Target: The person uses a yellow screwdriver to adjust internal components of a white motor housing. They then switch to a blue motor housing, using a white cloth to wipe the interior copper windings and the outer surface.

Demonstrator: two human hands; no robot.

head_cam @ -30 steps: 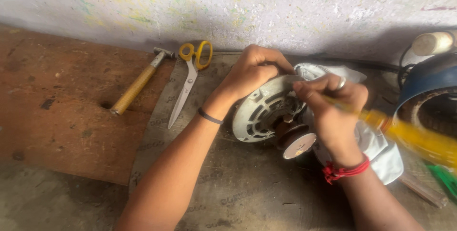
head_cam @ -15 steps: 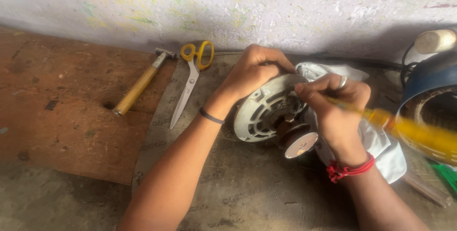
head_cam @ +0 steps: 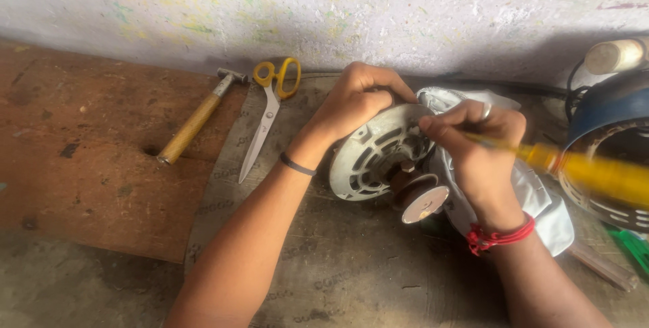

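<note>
Left hand (head_cam: 355, 102) clamps the slotted motor cover (head_cam: 378, 152) upright on the tabletop (head_cam: 338, 267); right hand (head_cam: 476, 145) grips a yellow screwdriver (head_cam: 588, 172). Risk: tip slips, gouging fingers.

- Open room is left on the wooden board (head_cam: 88, 166) at the left, broken only by the hammer (head_cam: 196, 118) lying aslant near the wall.
- The strip between board and motor housing (head_cam: 378, 156) is narrowed by the scissors (head_cam: 267, 115).
- The housing is closed in by the left hand (head_cam: 351, 102) above and the right hand (head_cam: 473, 145) beside it.
- The right side is blocked by the blue casing (head_cam: 608, 108) and the blurred yellow tool handle (head_cam: 595, 176).
- The near bench (head_cam: 365, 281) between the forearms is left free.
</note>
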